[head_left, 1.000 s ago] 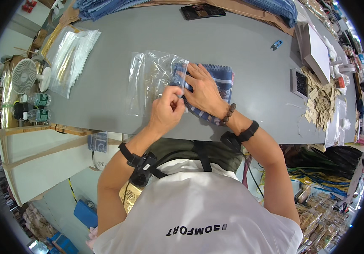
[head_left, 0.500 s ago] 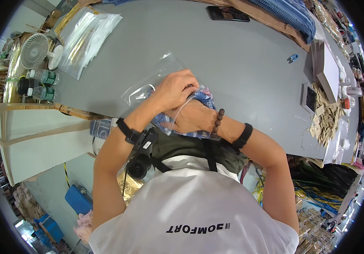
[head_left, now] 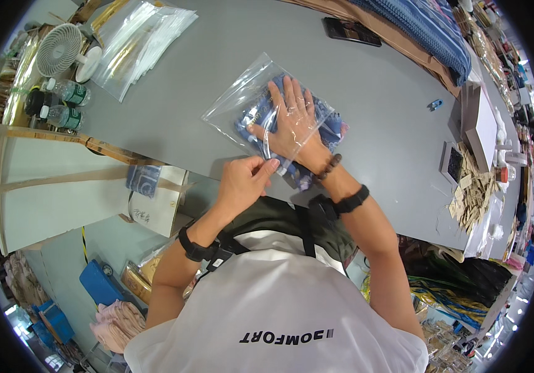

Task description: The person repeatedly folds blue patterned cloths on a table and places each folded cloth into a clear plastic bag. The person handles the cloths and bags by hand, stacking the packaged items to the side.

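A clear plastic bag lies on the grey table in front of me, with a folded blue patterned cloth partly inside it. My right hand reaches into the bag's mouth, fingers spread flat on top of the cloth beneath the film. Part of the cloth, with some pink in its print, sticks out beyond the bag on the right. At the bag's near edge, my left hand pinches the film between thumb and forefinger.
A stack of clear bags lies far left, beside a white fan and water bottles. A phone and blue textiles are at the back. On the right are a small blue snipper, a black pad and scattered tags.
My right hand has pushed farther in and flattened over the cloth. The left hand has come down to the bag's near edge. Bag and cloth now lie farther from me.
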`<state>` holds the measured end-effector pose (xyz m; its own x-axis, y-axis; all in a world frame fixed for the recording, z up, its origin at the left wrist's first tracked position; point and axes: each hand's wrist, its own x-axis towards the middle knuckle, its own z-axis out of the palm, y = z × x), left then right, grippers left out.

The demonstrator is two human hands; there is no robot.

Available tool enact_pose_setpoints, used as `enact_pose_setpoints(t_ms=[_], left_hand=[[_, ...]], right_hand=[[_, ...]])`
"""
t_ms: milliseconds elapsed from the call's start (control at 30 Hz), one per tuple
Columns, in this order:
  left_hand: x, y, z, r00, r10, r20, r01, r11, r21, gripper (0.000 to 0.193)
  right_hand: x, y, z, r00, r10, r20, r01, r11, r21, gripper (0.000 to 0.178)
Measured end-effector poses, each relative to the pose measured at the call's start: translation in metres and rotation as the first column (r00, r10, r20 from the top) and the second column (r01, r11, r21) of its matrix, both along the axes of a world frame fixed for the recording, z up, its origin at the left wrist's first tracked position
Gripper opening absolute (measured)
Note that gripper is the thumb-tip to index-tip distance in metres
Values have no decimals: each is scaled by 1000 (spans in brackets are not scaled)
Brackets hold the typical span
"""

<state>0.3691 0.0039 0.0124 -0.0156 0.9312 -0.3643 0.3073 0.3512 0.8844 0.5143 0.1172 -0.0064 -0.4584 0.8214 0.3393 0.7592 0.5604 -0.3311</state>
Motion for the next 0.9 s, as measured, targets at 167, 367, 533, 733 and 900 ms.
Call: enact_pose_setpoints(t_ms=[167, 367, 533, 733, 900], left_hand=[[-1, -20, 0, 999, -34, 22, 34, 999, 0, 35], [-6, -20, 7, 989, -102, 108, 104, 994, -21, 24], [-48, -7, 23, 935, -218, -280, 259, 959, 117, 34], [-68, 14, 0, 789, 215, -575, 150, 841, 520, 46], [-70, 7, -10, 806, 187, -562, 195, 812, 551, 47]], right_hand=[[11, -18, -3, 981, 177, 73, -171, 981, -88, 96], [-47, -3, -7, 954, 292, 71, -294, 956, 10, 99], [-87, -3, -16, 943, 331, 4, -330, 942, -66, 108], [-57, -3, -8, 883, 468, -34, -468, 875, -120, 94], [0, -34, 13, 847, 491, 202, -508, 861, 37, 63]])
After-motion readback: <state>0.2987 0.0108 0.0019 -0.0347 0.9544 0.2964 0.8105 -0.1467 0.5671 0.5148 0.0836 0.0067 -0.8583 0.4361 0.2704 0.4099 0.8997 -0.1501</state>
